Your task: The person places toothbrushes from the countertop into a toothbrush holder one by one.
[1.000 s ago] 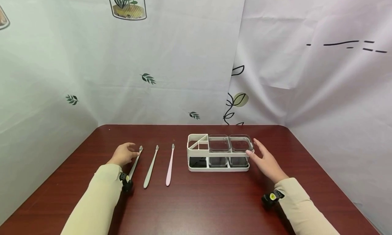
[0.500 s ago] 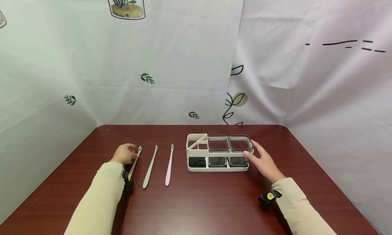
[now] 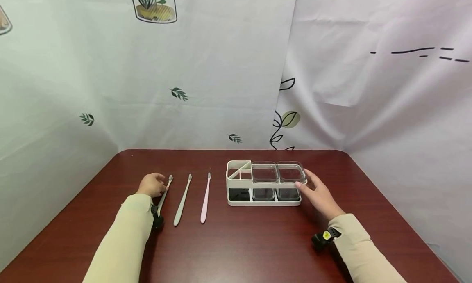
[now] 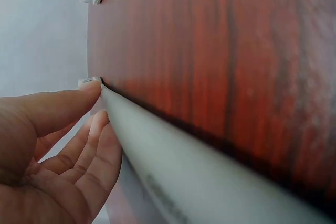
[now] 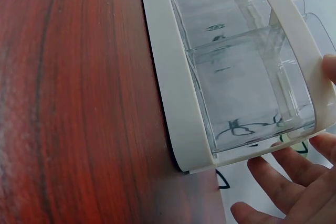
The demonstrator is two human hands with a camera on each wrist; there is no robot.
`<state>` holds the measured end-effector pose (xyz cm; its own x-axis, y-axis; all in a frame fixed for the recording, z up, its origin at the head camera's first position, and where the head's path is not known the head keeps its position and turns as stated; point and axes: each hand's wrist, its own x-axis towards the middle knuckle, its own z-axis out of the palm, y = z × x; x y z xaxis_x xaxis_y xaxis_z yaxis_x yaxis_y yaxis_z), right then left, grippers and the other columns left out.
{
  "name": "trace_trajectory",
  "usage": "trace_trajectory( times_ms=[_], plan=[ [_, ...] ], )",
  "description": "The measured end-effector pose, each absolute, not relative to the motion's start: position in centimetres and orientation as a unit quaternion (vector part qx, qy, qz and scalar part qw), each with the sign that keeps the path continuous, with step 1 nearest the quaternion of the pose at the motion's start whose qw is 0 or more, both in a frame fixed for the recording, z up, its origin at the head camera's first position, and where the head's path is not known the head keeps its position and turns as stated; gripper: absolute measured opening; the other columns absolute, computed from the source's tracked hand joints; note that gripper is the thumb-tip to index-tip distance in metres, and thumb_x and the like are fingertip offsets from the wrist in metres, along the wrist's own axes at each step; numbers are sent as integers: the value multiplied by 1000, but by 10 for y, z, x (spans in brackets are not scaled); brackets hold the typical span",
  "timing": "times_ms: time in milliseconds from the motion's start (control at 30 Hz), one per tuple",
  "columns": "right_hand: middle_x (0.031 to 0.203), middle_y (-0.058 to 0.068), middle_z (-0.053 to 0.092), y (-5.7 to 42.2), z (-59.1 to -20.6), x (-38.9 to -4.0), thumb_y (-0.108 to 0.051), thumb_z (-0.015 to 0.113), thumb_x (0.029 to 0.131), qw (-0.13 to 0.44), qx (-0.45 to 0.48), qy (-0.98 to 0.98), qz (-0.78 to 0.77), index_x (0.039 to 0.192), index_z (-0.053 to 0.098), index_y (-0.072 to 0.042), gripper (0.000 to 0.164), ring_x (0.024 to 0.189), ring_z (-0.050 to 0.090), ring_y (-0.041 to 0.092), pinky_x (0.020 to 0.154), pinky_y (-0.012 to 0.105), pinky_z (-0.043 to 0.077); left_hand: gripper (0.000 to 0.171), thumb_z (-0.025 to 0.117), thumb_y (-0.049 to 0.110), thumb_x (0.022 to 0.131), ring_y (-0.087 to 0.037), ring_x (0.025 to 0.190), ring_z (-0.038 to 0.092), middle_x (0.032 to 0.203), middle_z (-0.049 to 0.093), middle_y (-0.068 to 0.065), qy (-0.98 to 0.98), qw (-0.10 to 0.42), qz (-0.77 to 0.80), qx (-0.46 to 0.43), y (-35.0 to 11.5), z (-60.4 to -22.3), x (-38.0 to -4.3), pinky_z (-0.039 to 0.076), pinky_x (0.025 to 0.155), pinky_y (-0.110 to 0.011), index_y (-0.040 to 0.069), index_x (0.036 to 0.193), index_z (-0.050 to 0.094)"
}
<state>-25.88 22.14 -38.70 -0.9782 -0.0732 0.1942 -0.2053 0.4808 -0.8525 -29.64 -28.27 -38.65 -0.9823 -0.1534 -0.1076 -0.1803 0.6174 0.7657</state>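
My left hand [image 3: 152, 185] is at the leftmost toothbrush [image 3: 163, 199], thumb and fingertips on either side of its neck near the head. In the left wrist view, that toothbrush's pale handle [image 4: 178, 156] runs away from the fingers and looks large beside the camera. A white toothbrush holder [image 3: 239, 184] with two clear cups [image 3: 291, 174] stands right of centre. My right hand [image 3: 321, 197] holds the holder's right end; in the right wrist view its thumb lies on the upper frame [image 5: 296, 30] and its fingers [image 5: 273, 179] are against the end.
A pale green toothbrush [image 3: 180, 205] and a pink toothbrush [image 3: 204, 201] lie side by side between the left hand and the holder, heads toward the far edge. The dark red wooden table [image 3: 236, 250] meets a printed white cloth [image 3: 221, 69] behind.
Both hands stay nearly in place; the left forearm has shifted slightly right and the right fingers have come a little closer to the holder. The toothbrushes and holder remain where they were.
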Motion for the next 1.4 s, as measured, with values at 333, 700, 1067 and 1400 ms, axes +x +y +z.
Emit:
trace_trajectory(
  times_ms=[333,700,1067,1400],
  plan=[
    [139,26,46,228,-383,-260,-28,60,96,65,90,-857,502,149,27,-1,68,123,50,39,93,37,48,47,65,-10,82,-40,96,61,113,54,-34,903,21,419,-89,-278,-382,-301,56,75,-41,-17,125,47],
    [138,26,48,228,-383,-261,-27,61,96,55,92,-852,513,150,27,-2,68,121,52,38,90,29,48,43,64,-9,80,-31,84,60,106,58,-31,919,33,386,-72,-278,-382,-306,53,62,-35,-17,121,51],
    [139,25,46,227,-384,-259,-29,61,96,49,89,-851,515,150,26,-3,69,125,49,39,98,46,45,41,61,-7,81,-31,84,59,113,55,-34,921,40,380,-73,-278,-382,-303,52,63,-34,-17,120,51],
    [138,25,46,227,-387,-260,-28,62,95,49,89,-847,522,150,27,-4,70,125,48,39,99,45,45,36,59,-7,84,-36,91,63,110,57,-34,913,47,398,-74,-281,-375,-299,57,70,-40,-18,118,54]
  ],
)
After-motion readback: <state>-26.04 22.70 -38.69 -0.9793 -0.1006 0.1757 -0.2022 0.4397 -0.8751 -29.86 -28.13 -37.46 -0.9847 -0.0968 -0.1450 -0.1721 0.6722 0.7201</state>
